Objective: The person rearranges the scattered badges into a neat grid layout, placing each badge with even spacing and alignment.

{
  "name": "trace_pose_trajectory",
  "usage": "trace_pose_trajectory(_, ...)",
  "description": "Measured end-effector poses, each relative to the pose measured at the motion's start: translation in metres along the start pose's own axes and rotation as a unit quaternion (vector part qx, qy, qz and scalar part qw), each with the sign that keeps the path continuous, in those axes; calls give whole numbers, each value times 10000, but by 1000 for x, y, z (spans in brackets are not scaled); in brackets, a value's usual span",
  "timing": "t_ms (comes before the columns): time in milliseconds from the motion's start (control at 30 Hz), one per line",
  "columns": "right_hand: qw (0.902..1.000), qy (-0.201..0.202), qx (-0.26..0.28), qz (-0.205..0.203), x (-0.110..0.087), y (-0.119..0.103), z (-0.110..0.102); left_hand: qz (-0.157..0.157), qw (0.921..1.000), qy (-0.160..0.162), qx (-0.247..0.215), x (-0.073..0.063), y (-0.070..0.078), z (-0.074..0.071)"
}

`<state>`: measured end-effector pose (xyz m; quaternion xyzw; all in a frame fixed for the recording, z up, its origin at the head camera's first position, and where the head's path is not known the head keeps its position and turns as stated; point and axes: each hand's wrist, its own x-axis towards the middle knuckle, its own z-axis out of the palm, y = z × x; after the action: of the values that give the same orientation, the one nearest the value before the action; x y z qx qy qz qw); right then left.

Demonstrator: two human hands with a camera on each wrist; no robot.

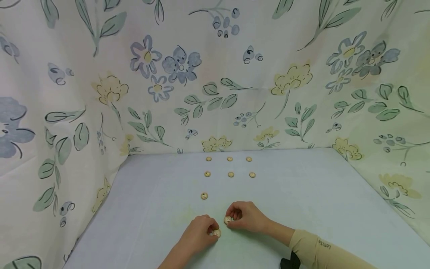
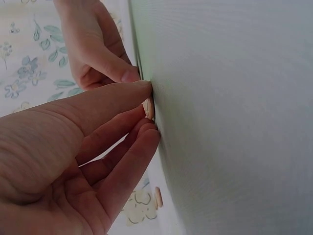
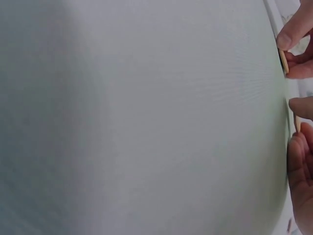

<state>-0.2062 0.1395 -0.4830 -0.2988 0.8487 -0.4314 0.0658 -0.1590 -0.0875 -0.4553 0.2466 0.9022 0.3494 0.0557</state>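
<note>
Low over the white tabletop, my left hand [image 1: 198, 232] pinches a small round wooden button [image 1: 217, 233] between thumb and fingers. In the left wrist view this button [image 2: 149, 107] stands edge-on beside the table surface. Just to its right and slightly farther away, my right hand [image 1: 249, 217] grips a second wooden button [image 1: 227, 220] at its rim. The right wrist view catches both buttons edge-on at its right border, the left hand's button [image 3: 283, 62] above and the right hand's button [image 3: 297, 123] below. Fingers partly cover both.
Several similar buttons lie on the table [image 1: 141, 209]: three in a back row [image 1: 230, 159], three in a nearer row [image 1: 230, 174], and a single button [image 1: 204, 195] in front at left. Flower-patterned cloth [image 1: 215, 74] hangs around. A black object [image 1: 290, 261] sits beside the right sleeve.
</note>
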Motion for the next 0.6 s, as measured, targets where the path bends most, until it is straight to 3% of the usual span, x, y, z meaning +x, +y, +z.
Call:
trace_pose_trajectory(200,9998,186,-84,-24,5,4,-1,-70,10000,-25,24,0,0,1)
trace_pose_trajectory(600,9975,522,-276,384,20,15,-10,-86,9999,-7,59,0,0,1)
